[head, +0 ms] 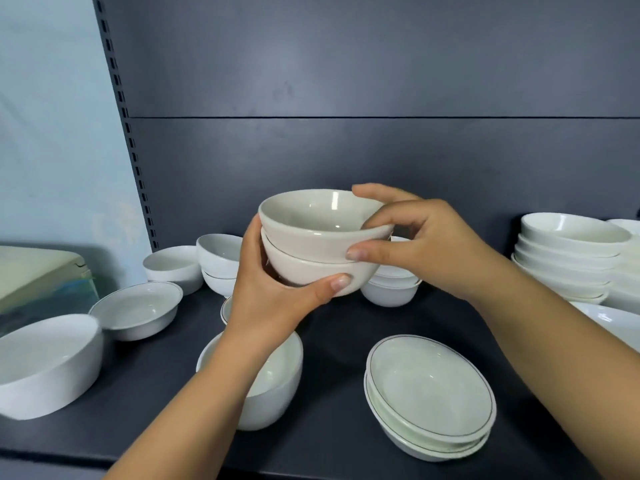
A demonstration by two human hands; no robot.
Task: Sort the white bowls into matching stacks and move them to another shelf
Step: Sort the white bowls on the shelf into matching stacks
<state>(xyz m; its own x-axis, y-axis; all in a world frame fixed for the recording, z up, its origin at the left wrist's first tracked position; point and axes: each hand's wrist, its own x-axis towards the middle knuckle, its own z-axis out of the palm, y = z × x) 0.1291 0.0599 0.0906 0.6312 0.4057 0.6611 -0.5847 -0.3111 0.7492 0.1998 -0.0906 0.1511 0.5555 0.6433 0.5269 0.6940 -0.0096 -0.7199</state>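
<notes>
Dark navy shelf (343,325) with a matching back panel (346,81); slotted upright (121,98) and pale wall (52,116) at left.

We note a two-bowl stack (311,244) held in the air above the middle of the shelf, clear of its surface. The upper bowl (311,216) is plain and sits nested in the lower bowl (311,271), which shows a thin dark line at its rim.

The left hand (266,292) cups the lower bowl from the left, thumb curled across its front wall. The right hand (426,244) grips the upper bowl: fingers (377,194) hooked over the far rim, thumb pressed where the two bowls meet.

On the shelf:
- deep bowl (277,382), partly under the left forearm
- shallow line-rimmed stack (429,386), front right
- large plain bowl (45,362), far left, tilted
- line-rimmed bowl (138,306), just beside it
- small bowl (173,265) and a short stack (218,254), at the back left
- another short stack (391,289), behind the right hand
- tall stack (568,258), at the right edge
</notes>
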